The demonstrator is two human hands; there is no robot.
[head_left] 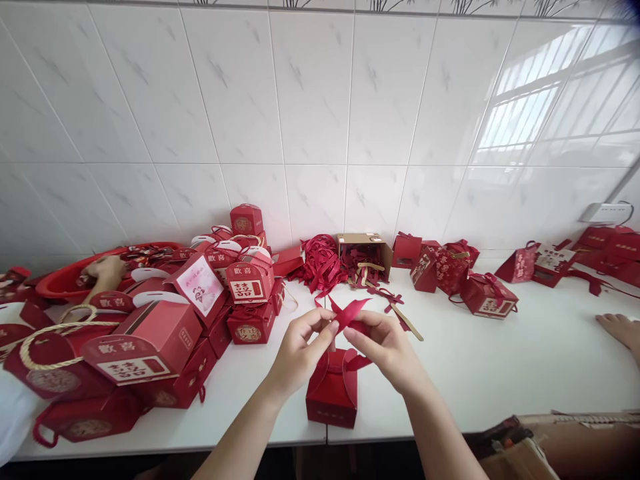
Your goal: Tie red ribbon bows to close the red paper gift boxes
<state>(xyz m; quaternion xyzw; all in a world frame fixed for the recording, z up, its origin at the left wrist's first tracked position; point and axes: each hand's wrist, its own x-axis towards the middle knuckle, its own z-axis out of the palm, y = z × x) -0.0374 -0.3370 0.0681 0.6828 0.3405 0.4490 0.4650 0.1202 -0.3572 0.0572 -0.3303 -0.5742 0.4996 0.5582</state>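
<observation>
While squat card box [331, 400] stands below, we note left hand [301, 347], right hand [390, 345] close together, pinching glossy ribbon [351, 312].

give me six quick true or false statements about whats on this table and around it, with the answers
1. The left hand and right hand hold a red ribbon. True.
2. The red gift box below them lies upside down. False: it stands upright.
3. A co-worker's hand is at the red basin. True.
4. The basin is at the far right. False: it is on the left.
5. Loose ribbons are heaped beside the cardboard box. True.
6. The wall is bare wood. False: white tiles cover it.
</observation>
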